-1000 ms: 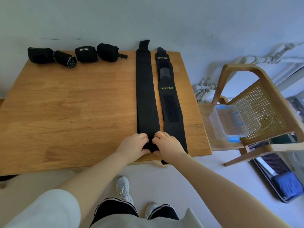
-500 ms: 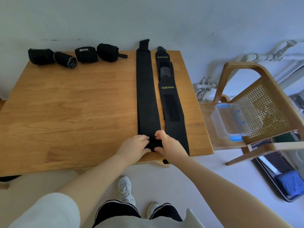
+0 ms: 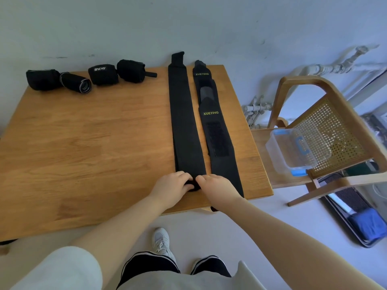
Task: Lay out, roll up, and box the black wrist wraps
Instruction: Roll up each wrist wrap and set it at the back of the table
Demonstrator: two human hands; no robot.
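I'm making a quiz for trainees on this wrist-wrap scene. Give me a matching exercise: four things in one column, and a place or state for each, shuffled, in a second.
Things
1. plain black wrap
2. XUEYING wrap
3. four rolled wraps
4. clear box

Places or states
A. on the chair seat
B. in a row at the table's far edge
C. near end gripped by both hands
D. flat, nearest the table's right edge

Pairs: 1-C, 2-D, 3-B, 4-A

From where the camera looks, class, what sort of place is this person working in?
Probably a room in a home, not a workshop: a plain wooden table against a painted wall, a cane-backed wooden chair holding a clear plastic box, and exposed wall pipes.
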